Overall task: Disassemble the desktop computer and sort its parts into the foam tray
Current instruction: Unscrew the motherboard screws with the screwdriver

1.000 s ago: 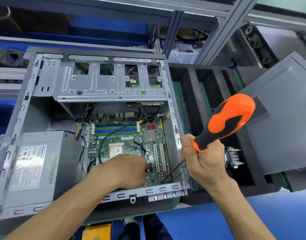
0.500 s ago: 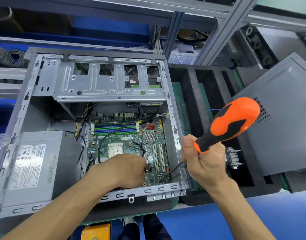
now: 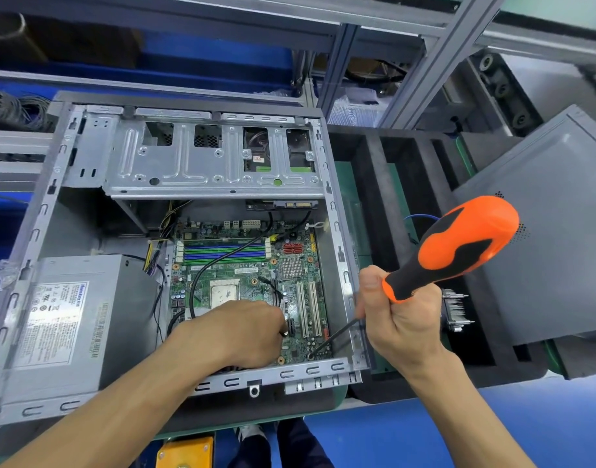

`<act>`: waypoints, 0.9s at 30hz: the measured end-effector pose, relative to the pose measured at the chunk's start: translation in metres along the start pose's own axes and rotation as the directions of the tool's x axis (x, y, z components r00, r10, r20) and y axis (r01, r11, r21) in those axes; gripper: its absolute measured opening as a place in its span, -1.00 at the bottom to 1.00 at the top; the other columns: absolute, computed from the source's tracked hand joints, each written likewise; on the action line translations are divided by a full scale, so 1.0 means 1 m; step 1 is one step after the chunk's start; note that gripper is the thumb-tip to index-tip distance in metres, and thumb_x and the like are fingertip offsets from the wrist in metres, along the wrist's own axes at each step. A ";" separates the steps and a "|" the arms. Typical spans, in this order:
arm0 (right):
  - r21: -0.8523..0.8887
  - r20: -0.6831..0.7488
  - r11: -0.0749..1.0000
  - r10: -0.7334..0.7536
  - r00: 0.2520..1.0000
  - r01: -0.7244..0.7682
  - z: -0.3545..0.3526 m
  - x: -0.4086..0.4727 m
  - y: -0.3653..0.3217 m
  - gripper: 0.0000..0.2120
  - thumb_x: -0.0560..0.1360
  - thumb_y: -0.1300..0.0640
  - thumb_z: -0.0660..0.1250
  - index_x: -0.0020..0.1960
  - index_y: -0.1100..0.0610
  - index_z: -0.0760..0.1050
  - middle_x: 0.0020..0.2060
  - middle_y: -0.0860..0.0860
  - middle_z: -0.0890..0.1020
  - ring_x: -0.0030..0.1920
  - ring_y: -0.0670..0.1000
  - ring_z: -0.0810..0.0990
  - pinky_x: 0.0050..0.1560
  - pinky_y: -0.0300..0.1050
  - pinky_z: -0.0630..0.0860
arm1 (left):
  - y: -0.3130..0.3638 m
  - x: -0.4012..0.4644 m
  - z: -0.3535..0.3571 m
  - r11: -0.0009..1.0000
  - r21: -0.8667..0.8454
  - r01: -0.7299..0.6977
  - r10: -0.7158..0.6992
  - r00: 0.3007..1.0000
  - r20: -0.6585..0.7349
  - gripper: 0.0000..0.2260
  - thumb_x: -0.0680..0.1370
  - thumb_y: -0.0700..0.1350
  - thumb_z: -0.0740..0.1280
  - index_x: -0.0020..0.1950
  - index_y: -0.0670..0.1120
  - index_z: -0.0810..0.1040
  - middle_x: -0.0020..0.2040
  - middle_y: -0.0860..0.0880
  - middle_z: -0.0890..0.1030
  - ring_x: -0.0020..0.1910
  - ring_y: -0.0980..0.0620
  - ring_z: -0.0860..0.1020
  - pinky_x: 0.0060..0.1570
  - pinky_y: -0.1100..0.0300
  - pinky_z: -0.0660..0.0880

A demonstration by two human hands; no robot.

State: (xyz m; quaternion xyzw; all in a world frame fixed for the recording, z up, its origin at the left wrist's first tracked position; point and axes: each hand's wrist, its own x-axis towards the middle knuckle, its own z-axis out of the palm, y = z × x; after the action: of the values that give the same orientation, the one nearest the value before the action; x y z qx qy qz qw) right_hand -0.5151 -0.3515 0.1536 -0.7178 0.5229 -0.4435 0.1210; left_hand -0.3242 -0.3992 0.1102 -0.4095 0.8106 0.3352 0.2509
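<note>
We see the right hand (image 3: 399, 319) fisted round the screwdriver (image 3: 451, 246), tip down at the near right corner of the green board (image 3: 249, 282) inside the open computer case (image 3: 337, 231). The left hand (image 3: 235, 327) rests curled on the board; its fingertips are hidden, so we cannot tell their grip. The handle has tilted slightly rightward. The foam tray (image 3: 374, 184) lies just right.

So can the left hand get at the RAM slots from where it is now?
Probably yes. The left hand rests low on the motherboard, and the RAM slots lie open farther up; only a loose black cable crosses them.
</note>
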 end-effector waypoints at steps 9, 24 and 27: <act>0.008 0.021 1.000 -0.011 1.000 0.011 -0.001 -0.001 0.001 -0.31 0.73 -0.08 0.03 -0.48 0.26 0.35 -0.59 0.04 0.37 -0.57 0.10 0.39 -0.56 0.01 0.35 | 0.000 0.000 -0.001 1.000 0.009 -0.006 0.006 1.000 -0.005 -0.67 0.57 -0.14 0.13 0.24 -0.09 0.58 0.15 -0.12 0.63 0.09 -0.12 0.60 0.11 -0.03 0.58; 0.016 0.020 1.000 0.009 1.000 -0.009 -0.002 -0.010 0.002 -0.50 0.74 -0.10 0.02 -0.32 0.05 0.37 -0.59 0.05 0.37 -0.57 0.09 0.41 -0.56 0.03 0.38 | 0.000 -0.001 -0.003 1.000 0.001 0.003 -0.003 1.000 0.029 -0.66 0.57 -0.12 0.13 0.25 -0.09 0.57 0.14 -0.11 0.64 0.07 -0.11 0.60 0.09 -0.01 0.59; 0.023 0.118 1.000 0.008 0.993 -0.010 -0.003 -0.008 -0.004 -0.53 0.73 -0.14 -0.02 -0.27 0.02 0.35 -0.51 -0.01 0.39 -0.48 0.02 0.42 -0.48 0.05 0.38 | 0.000 0.000 -0.004 1.000 0.011 0.004 -0.005 0.999 0.032 -0.67 0.56 -0.11 0.13 0.24 -0.08 0.58 0.13 -0.10 0.64 0.07 -0.10 0.60 0.10 -0.02 0.58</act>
State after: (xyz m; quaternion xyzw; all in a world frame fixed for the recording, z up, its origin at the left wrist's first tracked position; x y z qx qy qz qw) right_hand -0.5152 -0.3419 0.1533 -0.7388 0.5128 -0.4060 0.1621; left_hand -0.3249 -0.4018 0.1128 -0.4044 0.8073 0.3367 0.2670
